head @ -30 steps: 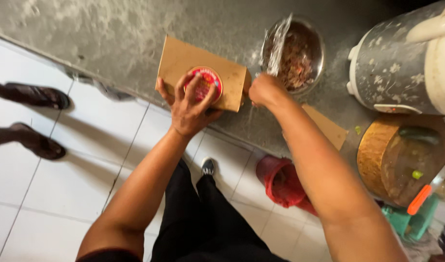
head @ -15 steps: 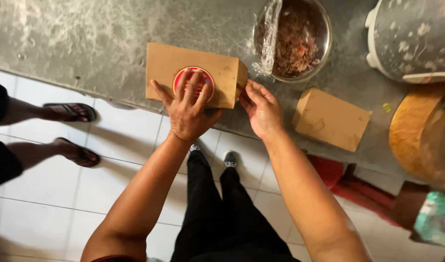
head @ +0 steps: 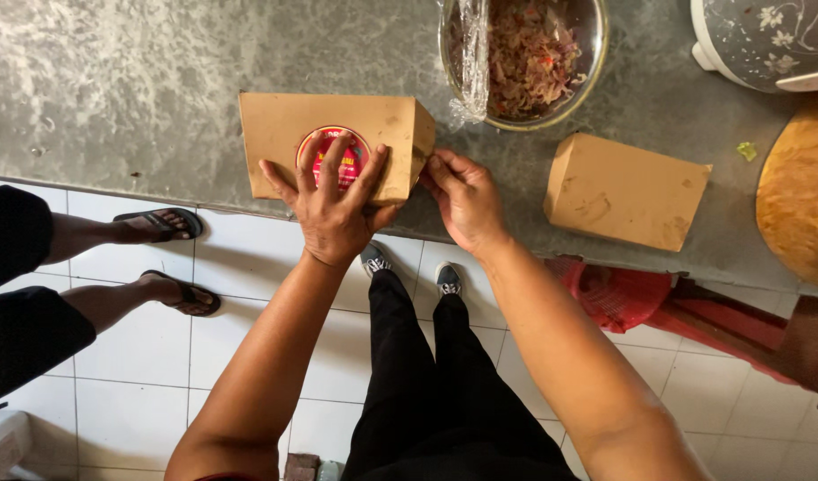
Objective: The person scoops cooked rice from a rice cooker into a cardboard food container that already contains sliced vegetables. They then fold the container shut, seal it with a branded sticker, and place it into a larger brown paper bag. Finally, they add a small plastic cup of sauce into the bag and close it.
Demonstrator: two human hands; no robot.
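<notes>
At the counter's front edge (head: 159,134), a brown cardboard box (head: 275,134) with a round red sticker is pinned flat by the spread left hand (head: 333,209), so its right end flap can be pinched by the right hand (head: 462,200).

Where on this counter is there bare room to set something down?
Free: the grey counter left of the box under the left hand. A narrower gap lies between the right hand and the second box. Crowded: around the bowl and cooker.
</notes>
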